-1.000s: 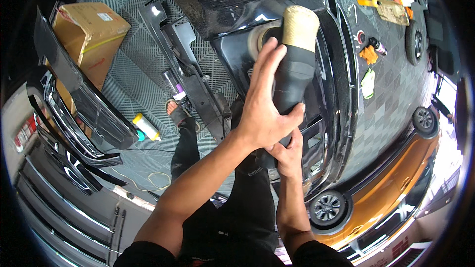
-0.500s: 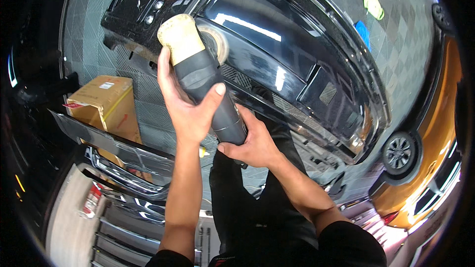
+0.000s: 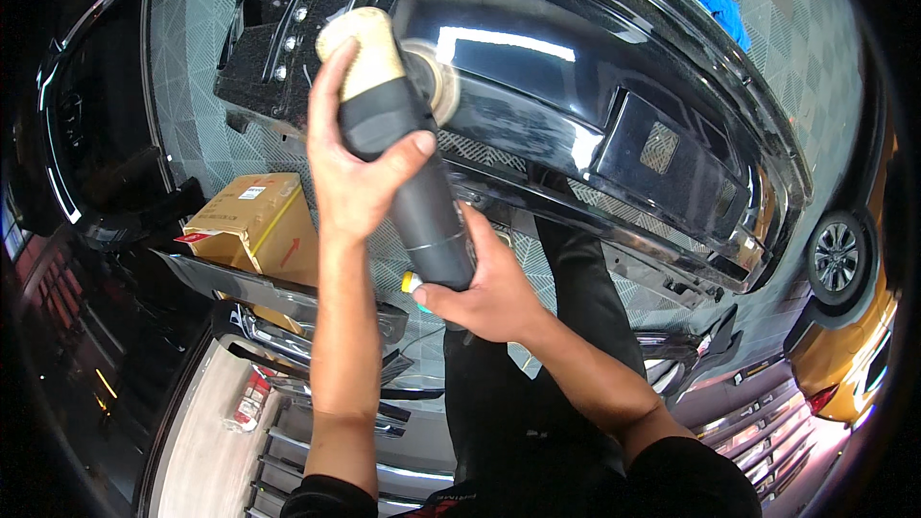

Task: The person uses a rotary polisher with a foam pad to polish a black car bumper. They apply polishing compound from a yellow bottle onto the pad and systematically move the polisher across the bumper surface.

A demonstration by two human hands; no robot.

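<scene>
Left of centre near the top of the frame, your black power tool [image 3: 419, 201] slants with its round disc [image 3: 445, 86] against the glossy black bumper panel [image 3: 523, 82], though blur hides how firmly they meet. Your left hand [image 3: 360, 182] clasps it, thumb laid across and forefinger stretched along the tan head [image 3: 376, 50], probably to steady the working end. Your right hand [image 3: 491, 290] has its fingers closed round the lower end, likely to bear weight and set the angle; some fingertips are hidden, so I cannot tell how tightly they press. The panel's smooth face is turned up, presumably for reach, while the cardboard box [image 3: 278, 216] stands well apart at left, seemingly clear of the work
</scene>
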